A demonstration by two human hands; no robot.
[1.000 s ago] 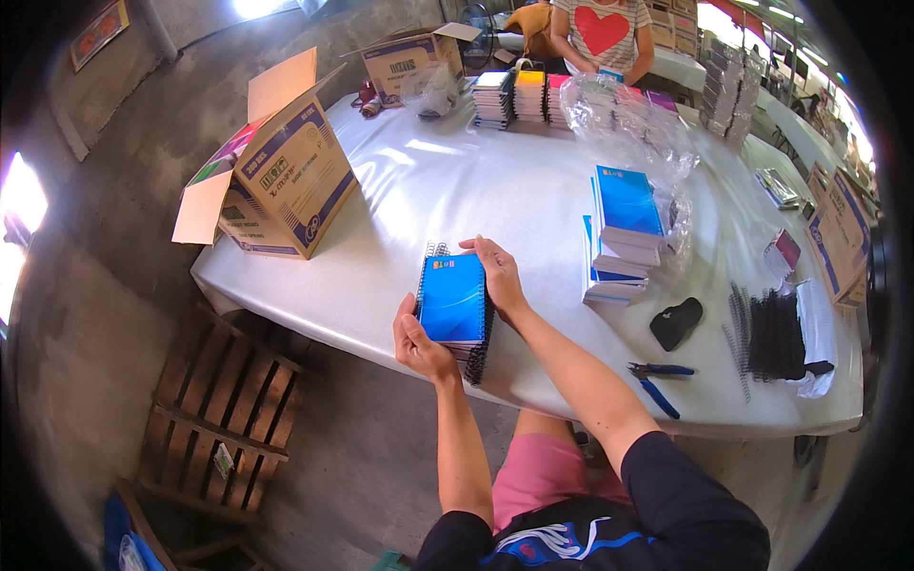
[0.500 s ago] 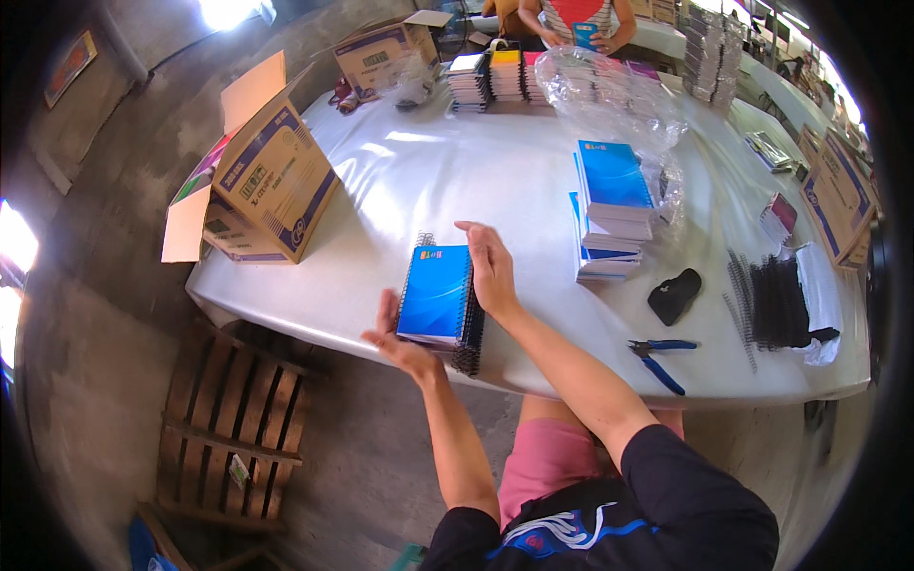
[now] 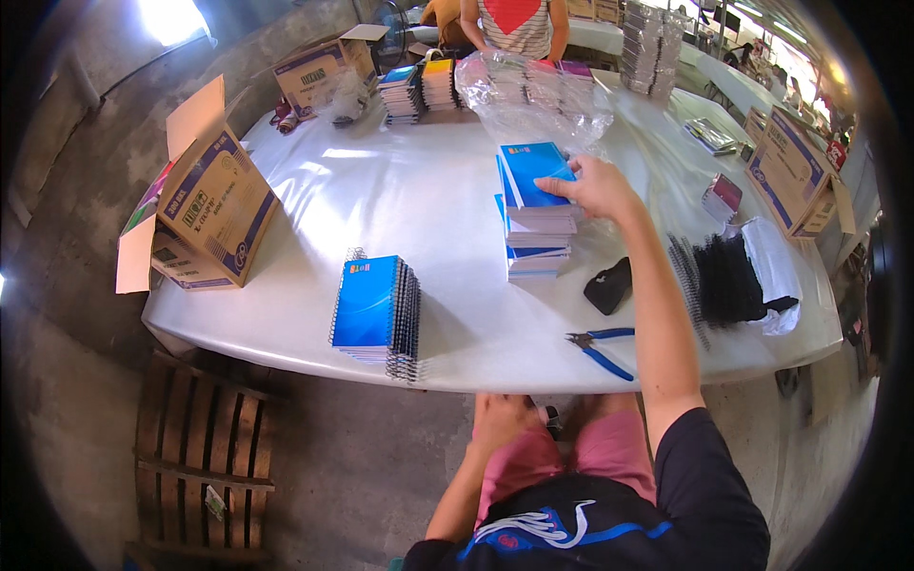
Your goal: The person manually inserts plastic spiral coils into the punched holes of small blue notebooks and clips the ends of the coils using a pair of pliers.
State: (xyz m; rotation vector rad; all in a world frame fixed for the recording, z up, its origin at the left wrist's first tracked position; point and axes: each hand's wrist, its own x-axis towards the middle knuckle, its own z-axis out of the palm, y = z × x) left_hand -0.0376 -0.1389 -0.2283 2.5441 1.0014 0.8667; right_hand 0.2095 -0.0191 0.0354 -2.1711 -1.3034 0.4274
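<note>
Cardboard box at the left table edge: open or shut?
Open. The cardboard box lies tipped on its side, its flaps spread toward the table edge; contents mostly hidden.

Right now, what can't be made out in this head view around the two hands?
- Left hand: below the table edge on the lap, fingers curled away; whether it holds anything is unclear.
- Right hand: its fingertips on the blue notebook stack hide the grip.
- Black bundle: too blurred to identify.
- Person at the far end: cut off by the frame's top.
</note>
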